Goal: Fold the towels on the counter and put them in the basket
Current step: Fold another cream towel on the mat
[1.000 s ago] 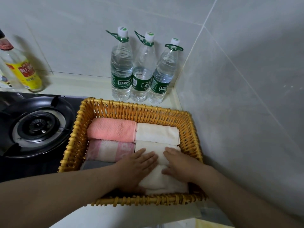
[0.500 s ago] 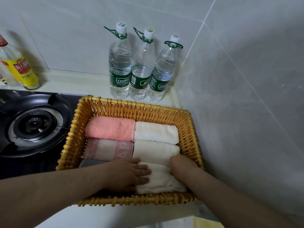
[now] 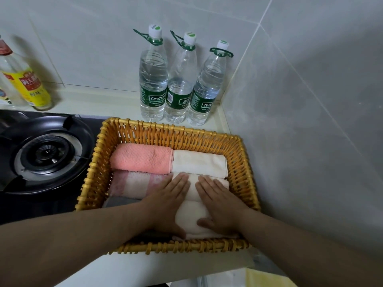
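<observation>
Spread hands press cream towels down inside the basket (image 3: 165, 129) on the surface (image 3: 97, 100).

Going from big to small: the basket sits close to the surface's near edge and just beside the burner (image 3: 45, 154), so a hard push on its near side could, I judge, shove it forward or tilt it. The nearest cream towel (image 3: 192, 218) bulges between the palms and may spring open or ride up once the pressure goes. The left hand (image 3: 167, 204) and right hand (image 3: 219, 204) lie flat, with straight fingers reaching onto the middle cream towel (image 3: 192, 183); dragging them away could pull its fold loose. The left forearm hides most of the grey towel (image 3: 120, 201). The basket's floor cannot be seen, nor whether any towels remain outside.
</observation>
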A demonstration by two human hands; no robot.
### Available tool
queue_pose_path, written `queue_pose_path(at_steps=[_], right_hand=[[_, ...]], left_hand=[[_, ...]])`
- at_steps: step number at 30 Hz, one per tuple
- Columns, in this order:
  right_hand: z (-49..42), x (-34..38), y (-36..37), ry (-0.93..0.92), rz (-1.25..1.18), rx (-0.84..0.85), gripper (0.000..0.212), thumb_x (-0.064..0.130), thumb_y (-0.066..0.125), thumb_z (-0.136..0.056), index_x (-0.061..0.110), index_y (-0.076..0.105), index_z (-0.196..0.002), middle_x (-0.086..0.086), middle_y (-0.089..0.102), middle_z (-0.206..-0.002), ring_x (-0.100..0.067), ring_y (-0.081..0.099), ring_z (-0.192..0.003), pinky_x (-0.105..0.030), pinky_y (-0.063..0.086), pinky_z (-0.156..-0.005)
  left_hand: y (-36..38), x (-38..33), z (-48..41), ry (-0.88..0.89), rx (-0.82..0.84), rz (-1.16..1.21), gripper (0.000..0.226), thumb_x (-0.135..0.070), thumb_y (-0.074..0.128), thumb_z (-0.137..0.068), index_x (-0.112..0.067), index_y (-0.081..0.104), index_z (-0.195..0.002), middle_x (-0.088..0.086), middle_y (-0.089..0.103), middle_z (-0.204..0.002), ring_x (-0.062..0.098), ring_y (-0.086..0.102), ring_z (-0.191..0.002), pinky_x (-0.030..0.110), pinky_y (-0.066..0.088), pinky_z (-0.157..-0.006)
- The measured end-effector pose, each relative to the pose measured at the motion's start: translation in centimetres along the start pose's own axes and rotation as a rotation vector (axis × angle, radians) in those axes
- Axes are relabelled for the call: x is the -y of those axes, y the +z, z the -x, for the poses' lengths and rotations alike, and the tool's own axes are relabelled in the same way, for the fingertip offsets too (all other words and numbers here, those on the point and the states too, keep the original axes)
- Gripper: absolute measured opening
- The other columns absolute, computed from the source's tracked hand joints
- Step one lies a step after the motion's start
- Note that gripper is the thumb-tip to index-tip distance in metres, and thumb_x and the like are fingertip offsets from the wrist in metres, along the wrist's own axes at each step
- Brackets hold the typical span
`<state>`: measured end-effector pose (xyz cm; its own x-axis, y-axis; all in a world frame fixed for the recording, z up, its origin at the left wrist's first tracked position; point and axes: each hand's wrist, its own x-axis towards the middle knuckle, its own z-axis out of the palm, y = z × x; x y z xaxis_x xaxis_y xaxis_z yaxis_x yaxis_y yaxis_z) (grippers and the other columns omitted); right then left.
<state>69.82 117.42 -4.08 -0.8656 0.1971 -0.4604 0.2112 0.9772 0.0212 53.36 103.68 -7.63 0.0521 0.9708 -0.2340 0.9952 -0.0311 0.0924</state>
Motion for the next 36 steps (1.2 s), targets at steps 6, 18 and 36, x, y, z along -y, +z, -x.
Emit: queue_pose_path(at_steps=[6, 18, 36], right_hand=[[-1.3, -0.7, 2.1, -0.078, 0.144, 0.030, 0.106, 0.080, 0.018, -0.083, 0.005, -0.012, -0.151, -0.018, -0.021, -0.158, -0.031, -0.020, -0.146, -0.048, -0.008, -0.119], [-0.5, -0.9, 0.8, -0.151, 0.112, 0.101, 0.117, 0.087, 0.029, -0.074, 0.011, -0.018, -0.151, -0.014, -0.027, -0.157, -0.029, -0.025, -0.145, -0.044, -0.015, -0.117], [-1.1, -0.3, 1.3, -0.139, 0.100, -0.043, 0.111, 0.082, 0.031, -0.077, 0.005, 0.005, -0.154, -0.021, -0.001, -0.160, -0.037, -0.004, -0.148, -0.052, 0.003, -0.119]], left_hand=[[1.0, 0.5, -0.4, -0.010, 0.048, -0.001, 0.135, -0.096, 0.036, -0.063, -0.008, -0.016, -0.151, 0.013, -0.029, -0.156, 0.026, -0.027, -0.144, 0.046, -0.016, -0.118], [0.2, 1.0, 0.0, 0.043, 0.065, 0.023, 0.122, -0.089, 0.034, -0.072, -0.011, -0.015, -0.152, 0.009, -0.027, -0.156, 0.022, -0.028, -0.144, 0.044, -0.017, -0.118], [-0.7, 1.5, 2.0, -0.058, 0.044, 0.025, 0.120, -0.089, 0.027, -0.074, -0.009, -0.018, -0.151, 0.012, -0.028, -0.157, 0.024, -0.028, -0.144, 0.039, -0.021, -0.114]])
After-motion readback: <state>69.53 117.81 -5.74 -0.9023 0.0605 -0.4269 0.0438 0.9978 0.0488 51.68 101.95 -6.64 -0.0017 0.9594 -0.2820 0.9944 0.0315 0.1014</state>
